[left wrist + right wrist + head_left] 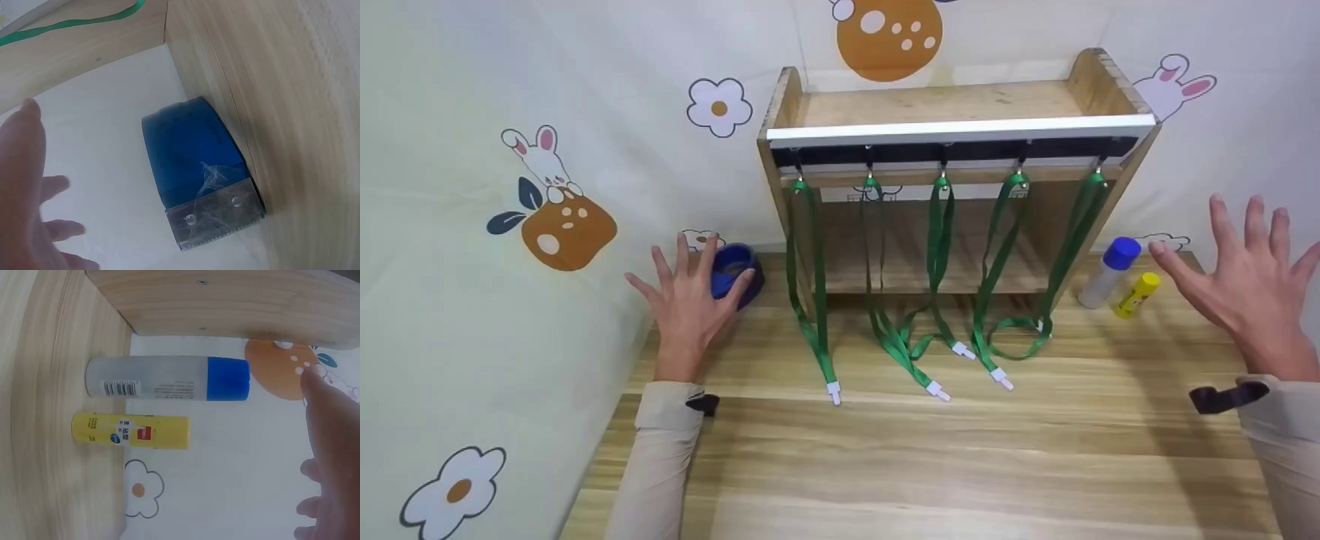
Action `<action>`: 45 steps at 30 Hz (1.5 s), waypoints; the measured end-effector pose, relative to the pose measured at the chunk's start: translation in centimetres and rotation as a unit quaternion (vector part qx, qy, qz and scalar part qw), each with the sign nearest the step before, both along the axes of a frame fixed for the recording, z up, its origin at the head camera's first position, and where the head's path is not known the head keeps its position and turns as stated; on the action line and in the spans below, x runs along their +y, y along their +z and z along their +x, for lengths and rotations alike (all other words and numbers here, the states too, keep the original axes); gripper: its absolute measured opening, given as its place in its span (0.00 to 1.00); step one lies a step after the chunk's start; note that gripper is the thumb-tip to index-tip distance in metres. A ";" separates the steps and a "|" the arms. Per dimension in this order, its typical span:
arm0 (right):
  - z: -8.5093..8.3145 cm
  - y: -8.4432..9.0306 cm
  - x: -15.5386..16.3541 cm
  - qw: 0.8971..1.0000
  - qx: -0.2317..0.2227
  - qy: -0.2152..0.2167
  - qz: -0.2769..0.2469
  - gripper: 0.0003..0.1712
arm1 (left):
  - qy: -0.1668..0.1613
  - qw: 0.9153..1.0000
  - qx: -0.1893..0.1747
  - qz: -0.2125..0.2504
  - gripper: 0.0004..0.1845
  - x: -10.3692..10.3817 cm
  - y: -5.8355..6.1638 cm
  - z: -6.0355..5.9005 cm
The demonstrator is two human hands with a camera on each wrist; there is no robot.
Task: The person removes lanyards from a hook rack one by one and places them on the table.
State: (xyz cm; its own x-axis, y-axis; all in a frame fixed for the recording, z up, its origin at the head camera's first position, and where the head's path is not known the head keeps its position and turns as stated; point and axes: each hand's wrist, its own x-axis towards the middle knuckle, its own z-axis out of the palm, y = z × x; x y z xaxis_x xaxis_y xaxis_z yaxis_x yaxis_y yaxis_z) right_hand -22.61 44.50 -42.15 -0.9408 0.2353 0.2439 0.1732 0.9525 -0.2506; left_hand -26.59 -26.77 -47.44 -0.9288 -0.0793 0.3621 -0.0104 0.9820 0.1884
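Note:
My left hand (688, 304) is spread with straight fingers beside a blue tape dispenser (744, 289), holding nothing. The left wrist view shows that dispenser's blue body and its serrated metal cutter (216, 214), apart from the fingers. On the other side my right hand (1252, 289) is likewise spread and holds nothing. Nearest to it stand a yellow glue stick (1138, 295) and a taller translucent glue bottle (1096, 286) with a blue cap; both are upright on the table. Several green lanyards (937, 232) with white clips hang from hooks between the two hands.
A wooden shelf unit (1080, 217) stands against the patterned wall covering (645, 45). Its front carries a black hook strip (911, 154) under a white bar (960, 129). The lower lanyard ends lie on the wood-grain table (930, 472) before it.

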 end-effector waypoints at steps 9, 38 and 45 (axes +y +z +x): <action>1.7 0.1 -2.3 0.990 0.134 0.013 -0.042 0.55 | -0.034 0.982 0.183 0.036 0.39 1.3 0.2 0.8; 2.4 0.1 -15.0 0.918 0.282 0.124 -0.251 0.28 | -0.263 0.872 0.162 0.380 0.32 10.4 1.1 -1.6; 2.8 -1.2 -16.0 0.921 0.274 0.107 -0.257 0.30 | -0.258 0.876 0.154 0.376 0.28 10.0 0.7 -1.3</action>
